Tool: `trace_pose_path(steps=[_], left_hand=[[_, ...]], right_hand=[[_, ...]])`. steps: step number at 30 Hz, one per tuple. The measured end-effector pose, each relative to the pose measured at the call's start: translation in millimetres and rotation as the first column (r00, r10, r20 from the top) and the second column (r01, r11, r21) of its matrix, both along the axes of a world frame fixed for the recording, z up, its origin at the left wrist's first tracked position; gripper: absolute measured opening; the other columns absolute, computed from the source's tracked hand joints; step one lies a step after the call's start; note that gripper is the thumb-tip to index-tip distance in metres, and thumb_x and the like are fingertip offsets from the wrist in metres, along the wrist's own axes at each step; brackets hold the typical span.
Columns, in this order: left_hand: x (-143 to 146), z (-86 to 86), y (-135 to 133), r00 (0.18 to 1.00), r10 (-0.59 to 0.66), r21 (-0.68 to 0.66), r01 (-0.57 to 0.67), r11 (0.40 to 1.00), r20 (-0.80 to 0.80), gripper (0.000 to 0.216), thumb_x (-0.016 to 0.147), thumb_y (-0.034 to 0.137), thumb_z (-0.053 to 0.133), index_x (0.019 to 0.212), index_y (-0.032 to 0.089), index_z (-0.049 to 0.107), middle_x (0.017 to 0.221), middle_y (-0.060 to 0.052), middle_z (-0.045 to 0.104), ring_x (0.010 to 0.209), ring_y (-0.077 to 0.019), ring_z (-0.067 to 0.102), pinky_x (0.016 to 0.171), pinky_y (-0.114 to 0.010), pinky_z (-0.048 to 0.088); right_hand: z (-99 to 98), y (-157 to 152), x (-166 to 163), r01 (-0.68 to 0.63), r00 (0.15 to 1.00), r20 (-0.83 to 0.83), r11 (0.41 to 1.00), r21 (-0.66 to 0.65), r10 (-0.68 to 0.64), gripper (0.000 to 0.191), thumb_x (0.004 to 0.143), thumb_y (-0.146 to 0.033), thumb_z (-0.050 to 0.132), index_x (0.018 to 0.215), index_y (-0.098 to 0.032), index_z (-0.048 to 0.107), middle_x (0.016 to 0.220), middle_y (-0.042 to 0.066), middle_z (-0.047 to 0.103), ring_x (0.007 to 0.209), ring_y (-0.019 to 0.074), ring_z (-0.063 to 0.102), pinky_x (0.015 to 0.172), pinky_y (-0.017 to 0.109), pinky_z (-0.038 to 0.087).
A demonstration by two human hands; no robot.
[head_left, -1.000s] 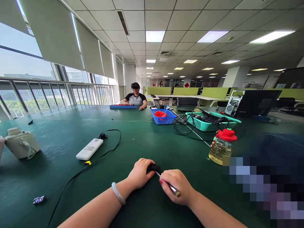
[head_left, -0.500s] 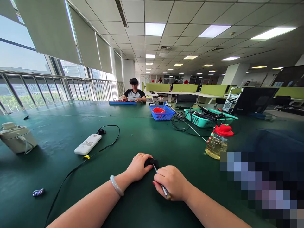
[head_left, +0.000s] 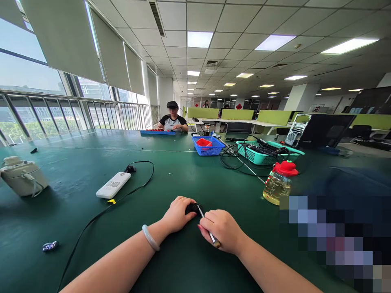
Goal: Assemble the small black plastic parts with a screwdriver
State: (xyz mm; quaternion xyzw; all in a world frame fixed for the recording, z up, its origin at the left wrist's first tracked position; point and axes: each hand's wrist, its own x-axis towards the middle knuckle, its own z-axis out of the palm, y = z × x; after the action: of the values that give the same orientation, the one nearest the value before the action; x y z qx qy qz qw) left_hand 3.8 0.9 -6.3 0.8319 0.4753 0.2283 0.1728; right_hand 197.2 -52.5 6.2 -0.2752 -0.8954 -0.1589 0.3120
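Observation:
My left hand (head_left: 179, 214), with a pale bangle (head_left: 150, 238) on its wrist, grips a small black object (head_left: 192, 208) against the green table. Its kind cannot be made out, as my fingers cover part of it. Closed around a slim silver screwdriver (head_left: 201, 212) is my right hand (head_left: 220, 230). The screwdriver slants up and left, its tip at the right edge of the black object; its brown-ended handle pokes out below my fingers.
A white power bank (head_left: 113, 185) with a black cable (head_left: 91, 221) lies left, near a beige bottle (head_left: 24, 177) and a small shiny purple item (head_left: 50, 246). A red-lidded jar (head_left: 277, 185), blue basket (head_left: 207, 146) and turquoise basket (head_left: 255, 154) stand right. A person (head_left: 172, 120) sits across.
My right hand has shifted slightly upward and the screwdriver's tip has moved up a little along the black object's edge. My left hand stays in place.

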Motion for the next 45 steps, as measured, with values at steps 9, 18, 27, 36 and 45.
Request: trace_pose_path(steps=[9, 18, 27, 36, 45], left_hand=[[-0.2, 0.1, -1.6, 1.0, -0.001, 0.008, 0.001, 1.0, -0.006, 0.028, 0.079, 0.025, 0.062, 0.107, 0.023, 0.064, 0.112, -0.004, 0.068, 0.113, -0.0246, 0.053, 0.101, -0.039, 0.041], [-0.2, -1.3, -0.8, 1.0, 0.004, 0.007, -0.004, 1.0, -0.014, 0.028, 0.08, 0.025, 0.062, 0.108, 0.024, 0.063, 0.113, -0.003, 0.067, 0.114, -0.0246, 0.053, 0.101, -0.04, 0.041], [-0.7, -3.4, 0.8, 1.0, 0.003, 0.016, -0.003, 1.0, -0.007, 0.028, 0.078, 0.024, 0.063, 0.107, 0.024, 0.064, 0.111, -0.003, 0.068, 0.113, -0.0241, 0.053, 0.101, -0.04, 0.041], [-0.9, -3.9, 1.8, 0.999, 0.006, 0.019, -0.005, 1.0, -0.035, 0.032, 0.08, 0.028, 0.063, 0.112, 0.022, 0.063, 0.117, -0.005, 0.067, 0.117, -0.0253, 0.052, 0.103, -0.041, 0.04], [-0.5, -1.1, 0.0, 0.999, -0.006, 0.016, 0.007, 1.0, -0.044, 0.033, 0.081, 0.029, 0.062, 0.113, 0.022, 0.063, 0.115, -0.006, 0.067, 0.115, -0.0251, 0.053, 0.102, -0.04, 0.041]], right_hand=[[2.8, -3.5, 4.0, -0.103, 0.995, 0.014, 0.994, -0.017, 0.104, 0.027, 0.087, -0.022, 0.045, 0.061, -0.02, 0.052, 0.055, -0.001, 0.05, 0.05, 0.0128, 0.04, 0.051, 0.029, 0.024], [-3.1, -1.6, 1.2, -0.047, 0.995, 0.084, 0.997, -0.057, 0.052, 0.025, 0.085, -0.022, 0.047, 0.061, -0.019, 0.052, 0.057, 0.0, 0.053, 0.05, 0.012, 0.043, 0.051, 0.028, 0.022], [-6.1, -1.6, -3.5, -0.001, 0.995, 0.1, 1.0, -0.028, 0.004, 0.021, 0.084, -0.02, 0.051, 0.063, -0.02, 0.053, 0.06, 0.0, 0.055, 0.052, 0.0122, 0.046, 0.052, 0.028, 0.024], [-1.7, 0.2, -1.3, -0.009, 0.999, -0.033, 1.0, 0.013, 0.009, 0.032, 0.093, -0.021, 0.042, 0.063, -0.02, 0.055, 0.057, 0.0, 0.052, 0.051, 0.0124, 0.045, 0.051, 0.028, 0.027], [0.4, 6.2, 6.9, 0.043, 0.894, -0.42, 0.961, -0.275, -0.16, 0.024, 0.093, -0.027, 0.05, 0.073, -0.02, 0.06, 0.065, 0.001, 0.058, 0.056, 0.0117, 0.052, 0.056, 0.023, 0.039]])
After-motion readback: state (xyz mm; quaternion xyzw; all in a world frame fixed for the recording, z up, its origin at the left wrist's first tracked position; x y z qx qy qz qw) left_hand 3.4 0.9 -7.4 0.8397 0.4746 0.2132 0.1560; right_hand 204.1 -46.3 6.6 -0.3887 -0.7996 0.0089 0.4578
